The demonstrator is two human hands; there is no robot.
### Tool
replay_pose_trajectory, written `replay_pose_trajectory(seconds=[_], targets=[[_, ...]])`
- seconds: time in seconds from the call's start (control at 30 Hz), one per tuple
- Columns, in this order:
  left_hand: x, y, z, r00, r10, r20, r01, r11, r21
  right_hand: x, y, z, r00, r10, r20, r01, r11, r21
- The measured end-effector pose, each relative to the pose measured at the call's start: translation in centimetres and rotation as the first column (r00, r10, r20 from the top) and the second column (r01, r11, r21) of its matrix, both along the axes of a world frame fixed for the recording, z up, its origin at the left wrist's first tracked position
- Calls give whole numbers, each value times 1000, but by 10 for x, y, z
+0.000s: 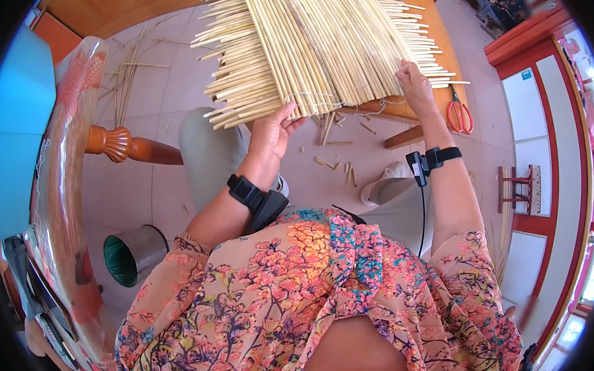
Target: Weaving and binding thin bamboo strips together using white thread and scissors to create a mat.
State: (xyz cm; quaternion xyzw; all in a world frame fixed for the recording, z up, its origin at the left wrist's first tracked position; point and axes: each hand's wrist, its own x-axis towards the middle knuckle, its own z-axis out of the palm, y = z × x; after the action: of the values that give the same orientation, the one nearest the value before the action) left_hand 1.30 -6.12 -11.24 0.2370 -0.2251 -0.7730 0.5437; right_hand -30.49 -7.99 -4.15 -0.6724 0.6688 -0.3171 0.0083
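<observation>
A mat of straw-coloured reed stalks [322, 41], bound with thin white string near its close edge, lies over another layer of stalks [238, 60] that run crosswise and jut out on both sides. My left hand [273, 129] grips the mat's near left corner, thumb on top and fingers underneath. At the right edge, my right hand [416, 86] is closed with the fingers bent against the mat's border. String ends [390, 101] hang from the near edge between the hands. Orange-handled scissors [458, 113] lie on the wooden table [448, 37], right of my right hand.
Cut stalk pieces [340, 162] litter the floor below the mat. A metal bin [136, 253] with a green liner stands at the left. Long loose stalks [127, 80] lie beyond a turned wooden leg [131, 144]. Another person [507, 6] is at the far right.
</observation>
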Motion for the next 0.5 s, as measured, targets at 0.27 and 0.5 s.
replay_pose_trajectory(seconds=[0.27,0.5], targets=[[-4,3,-14,999,-29,40,23,988,156,33,-2,11,949,-116,293,136,990,-47],[-3,8,-12,992,93,-90,-67,965,252,151,27,9,406,244,881,-512,859,-2]])
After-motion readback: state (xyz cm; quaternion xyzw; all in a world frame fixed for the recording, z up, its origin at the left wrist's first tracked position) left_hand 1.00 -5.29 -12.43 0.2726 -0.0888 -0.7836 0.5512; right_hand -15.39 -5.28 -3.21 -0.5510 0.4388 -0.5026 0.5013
